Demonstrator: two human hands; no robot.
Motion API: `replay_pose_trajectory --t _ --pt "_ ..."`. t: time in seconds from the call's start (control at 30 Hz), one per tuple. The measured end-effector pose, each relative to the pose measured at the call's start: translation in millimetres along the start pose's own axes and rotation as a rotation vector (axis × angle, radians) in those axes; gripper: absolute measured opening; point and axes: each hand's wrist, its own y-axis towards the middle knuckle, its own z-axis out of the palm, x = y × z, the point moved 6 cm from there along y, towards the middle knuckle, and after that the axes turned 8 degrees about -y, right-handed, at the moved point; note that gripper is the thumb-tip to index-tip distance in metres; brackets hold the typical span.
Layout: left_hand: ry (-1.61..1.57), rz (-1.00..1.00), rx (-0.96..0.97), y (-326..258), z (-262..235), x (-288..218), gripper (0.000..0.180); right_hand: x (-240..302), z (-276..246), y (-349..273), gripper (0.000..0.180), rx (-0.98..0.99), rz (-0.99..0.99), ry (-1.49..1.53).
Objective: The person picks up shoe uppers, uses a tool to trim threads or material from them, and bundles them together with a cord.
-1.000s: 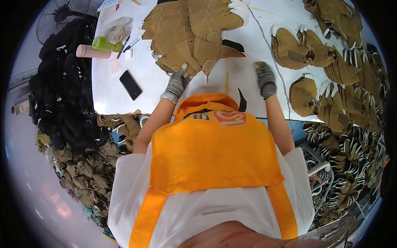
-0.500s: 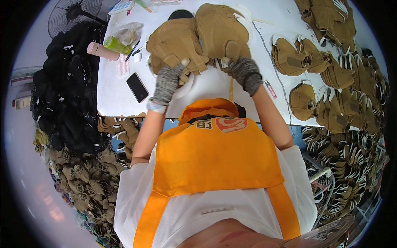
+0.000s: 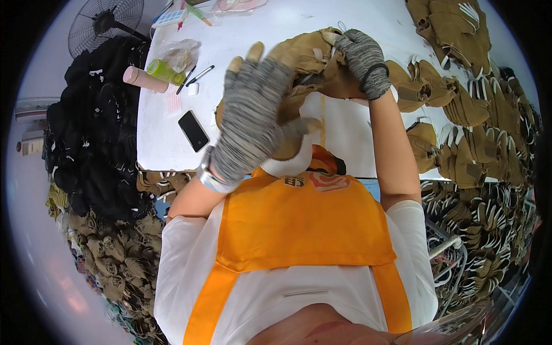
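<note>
A brown sewn piece with folds and a dark inner part stands over the table, its kind unclear. My right hand, in a grey knit glove with bare fingertips, pinches it at its upper right edge. My left hand, gloved alike, is spread in front of its left side, fingers apart and slightly blurred, with nothing seen in it. More brown material shows behind the left hand. Below that hand, a white surface with a brown toothed edge curves out; the left hand hides much of it.
On the white table at left lie a phone, pens, a pink bottle and a green container. Similar brown pieces are stacked at right. A fan and black heaps stand left.
Both hands held the near edges of two brown pieces lying flat. My right hand has moved up to the far edge, lifting and folding one; my left hand has let go and spread.
</note>
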Motion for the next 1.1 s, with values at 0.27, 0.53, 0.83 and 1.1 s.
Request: replay_pose_trajectory --t 0.27,0.53,0.83,1.1 --pt "0.156 0.001 -0.099 6 32 76 0.066 -11 -14 -11 0.041 0.209 0.105 0.389" --pt "0.056 -0.051 -0.214 -2 44 122 0.069 -38 14 -53 0.036 0.165 0.408 0.293" --pt "0.433 0.083 -0.03 42 44 38 0.045 -2 -6 -47 0.07 -0.075 0.404 0.726" --pt "0.243 0.175 0.403 67 70 30 0.024 40 0 -81 0.078 -0.139 0.17 0.31"
